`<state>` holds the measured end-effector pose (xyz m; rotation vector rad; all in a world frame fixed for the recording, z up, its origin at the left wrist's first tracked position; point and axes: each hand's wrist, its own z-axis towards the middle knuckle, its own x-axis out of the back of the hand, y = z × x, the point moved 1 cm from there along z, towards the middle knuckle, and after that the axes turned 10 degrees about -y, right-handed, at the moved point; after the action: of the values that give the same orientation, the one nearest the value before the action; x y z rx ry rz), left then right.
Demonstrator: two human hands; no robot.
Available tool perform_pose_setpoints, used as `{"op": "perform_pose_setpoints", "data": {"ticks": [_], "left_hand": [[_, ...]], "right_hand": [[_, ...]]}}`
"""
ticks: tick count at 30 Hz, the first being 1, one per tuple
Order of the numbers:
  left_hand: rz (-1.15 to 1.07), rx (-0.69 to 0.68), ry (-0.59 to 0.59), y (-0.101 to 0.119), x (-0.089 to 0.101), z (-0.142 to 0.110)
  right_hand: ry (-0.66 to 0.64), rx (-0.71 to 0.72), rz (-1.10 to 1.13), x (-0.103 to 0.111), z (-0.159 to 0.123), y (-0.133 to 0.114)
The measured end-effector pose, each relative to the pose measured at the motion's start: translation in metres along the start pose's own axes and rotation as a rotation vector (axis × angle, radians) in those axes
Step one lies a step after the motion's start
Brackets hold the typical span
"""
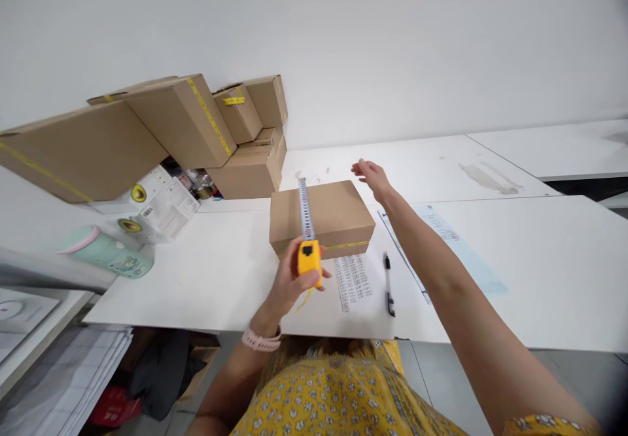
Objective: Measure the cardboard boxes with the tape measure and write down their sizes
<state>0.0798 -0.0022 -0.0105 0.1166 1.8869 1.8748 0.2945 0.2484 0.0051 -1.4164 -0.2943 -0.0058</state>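
Observation:
My left hand grips a yellow tape measure at the near side of a small cardboard box on the white table. Its tape blade runs away from me across the box's top. My right hand hovers over the far right corner of the box, fingers stretched out, holding nothing.
A stack of cardboard boxes leans against the wall at back left, above white product cartons and a green cylinder. A printed sheet, a black pen and a larger paper lie right of the box.

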Motion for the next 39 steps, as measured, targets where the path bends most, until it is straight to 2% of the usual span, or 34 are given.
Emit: {"op": "perform_pose_setpoints", "data": {"ticks": [2, 5, 7, 9, 13, 16, 18, 21, 24, 29, 32, 34, 36, 39], "left_hand": [[0.102, -0.059, 0.061, 0.007, 0.021, -0.023], [0.254, -0.118, 0.238, 0.014, 0.055, -0.05], [0.318, -0.129, 0.361, 0.014, 0.074, -0.059], [0.331, -0.127, 0.431, 0.01, 0.086, -0.061], [0.248, -0.097, 0.447, -0.008, 0.094, -0.052], [0.2, -0.057, 0.429, -0.018, 0.092, -0.043], [0.183, -0.054, 0.408, -0.017, 0.092, -0.039], [0.2, -0.122, 0.374, 0.001, 0.094, -0.03], [0.211, -0.259, 0.331, 0.027, 0.101, -0.016], [0.195, -0.336, 0.277, 0.052, 0.104, 0.005], [0.241, -0.403, 0.29, 0.051, 0.086, 0.004], [0.222, -0.42, 0.228, 0.043, 0.067, -0.002], [0.139, -0.349, 0.091, 0.029, 0.044, -0.006], [-0.007, -0.152, -0.07, 0.006, 0.015, -0.006]], "right_hand": [[0.085, -0.043, 0.058, 0.015, -0.019, 0.016], [0.082, -0.112, 0.089, 0.027, -0.059, 0.048], [0.068, -0.14, 0.102, 0.027, -0.088, 0.065], [0.062, -0.151, 0.103, 0.022, -0.113, 0.073], [0.017, -0.108, 0.106, 0.002, -0.145, 0.066], [-0.031, -0.077, 0.106, -0.009, -0.156, 0.051], [-0.044, -0.051, 0.073, -0.012, -0.159, 0.04], [-0.009, 0.039, -0.08, -0.008, -0.156, 0.02], [0.073, 0.131, -0.275, -0.005, -0.144, 0.001], [0.256, 0.122, -0.417, -0.011, -0.11, -0.015], [0.3, 0.243, -0.477, -0.019, -0.086, -0.02], [0.259, 0.281, -0.513, -0.023, -0.068, -0.023], [0.21, 0.268, -0.561, -0.027, -0.051, -0.026], [0.2, 0.273, -0.668, -0.032, -0.032, -0.029]]}}
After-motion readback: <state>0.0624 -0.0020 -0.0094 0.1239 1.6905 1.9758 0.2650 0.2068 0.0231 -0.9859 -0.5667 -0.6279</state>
